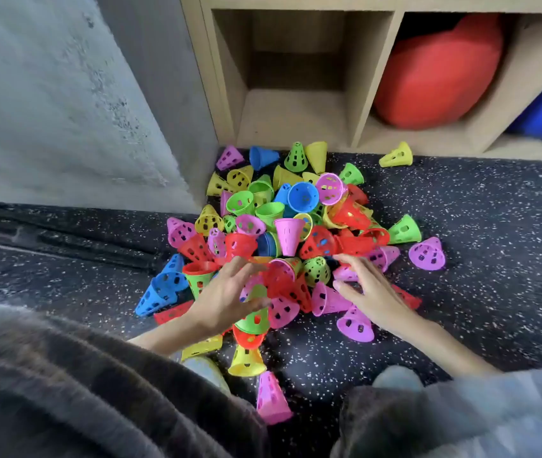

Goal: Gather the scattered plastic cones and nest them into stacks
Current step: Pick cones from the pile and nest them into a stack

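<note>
A red cushion (438,71) fills one shelf (296,117) cubby above the perforated bright cones (282,226), over which the left hand (226,299) and right hand (372,292) spread open, gripping nothing.

No readable text, labels, brand names, numbers or signs appear anywhere in this view, neither on the plastic cones (289,239) nor the wooden shelf unit (358,94).

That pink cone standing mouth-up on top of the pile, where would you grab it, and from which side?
Probably at the rim. The pink cone stands narrow end down with its wide open mouth facing up, clear above its neighbours. Come from above, thumb outside and fingers inside the rim. Its lower, tapered part is wedged among other cones, so a grip there looks awkward.
</note>
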